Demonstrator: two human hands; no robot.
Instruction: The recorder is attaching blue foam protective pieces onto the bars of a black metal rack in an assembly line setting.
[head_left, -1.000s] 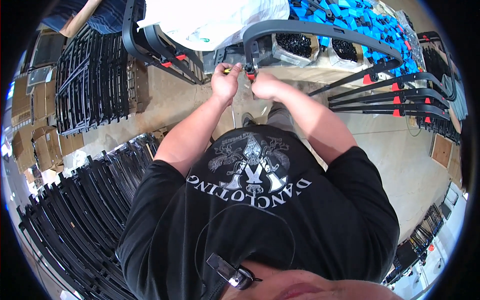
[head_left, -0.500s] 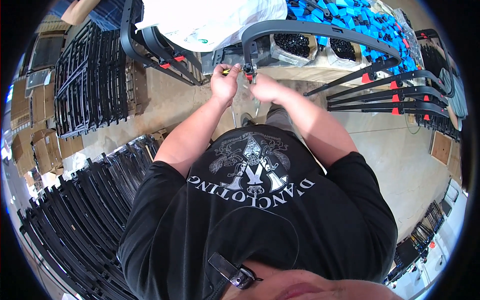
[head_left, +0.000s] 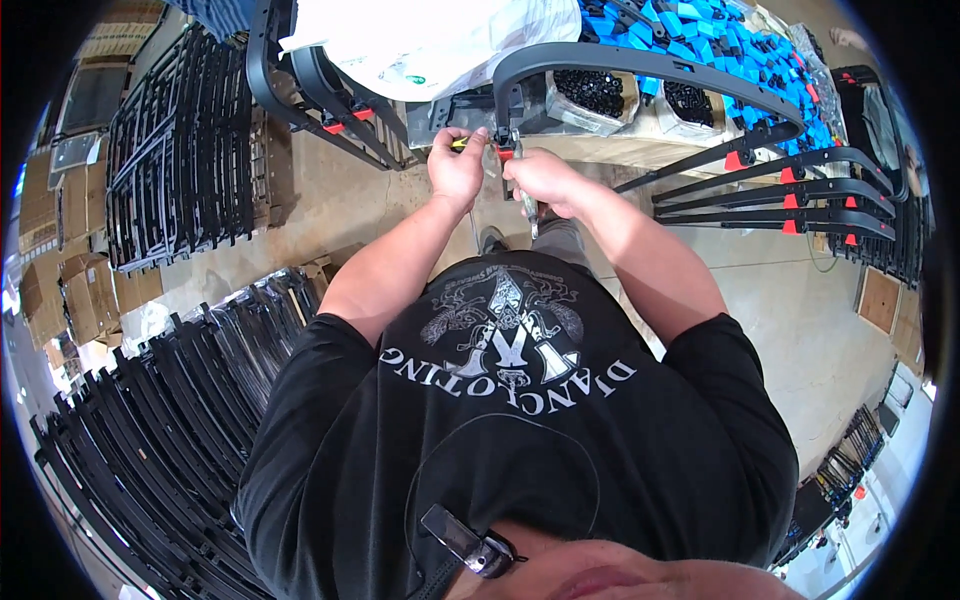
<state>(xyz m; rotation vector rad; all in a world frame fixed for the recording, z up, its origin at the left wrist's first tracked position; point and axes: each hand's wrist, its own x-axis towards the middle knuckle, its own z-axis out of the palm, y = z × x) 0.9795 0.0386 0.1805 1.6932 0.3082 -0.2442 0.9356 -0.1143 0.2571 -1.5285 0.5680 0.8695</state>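
A black curved tube frame [head_left: 640,62] stands on end in front of me, with a small red piece at its near end between my hands. My left hand [head_left: 456,172] is closed beside that end on a yellow-handled tool [head_left: 459,144]; a thin metal shaft shows below the fist, and it looks like a screwdriver. On the other side, my right hand [head_left: 548,183] is closed around metal pliers [head_left: 530,208]. Their upper end is close against the frame's end; whether the jaws grip anything is too small to tell.
Behind the frame, a bench holds blue plastic parts [head_left: 690,50], boxes of small black parts [head_left: 592,95] and a white plastic bag [head_left: 430,45]. More black frames [head_left: 780,195] with red pieces lean at the right. Stacked black bars [head_left: 160,440] fill the lower left.
My right hand has turned and shifted slightly right, so the pliers' handles show more. The left hand stays close to the frame's end. The whole view has shifted a little.
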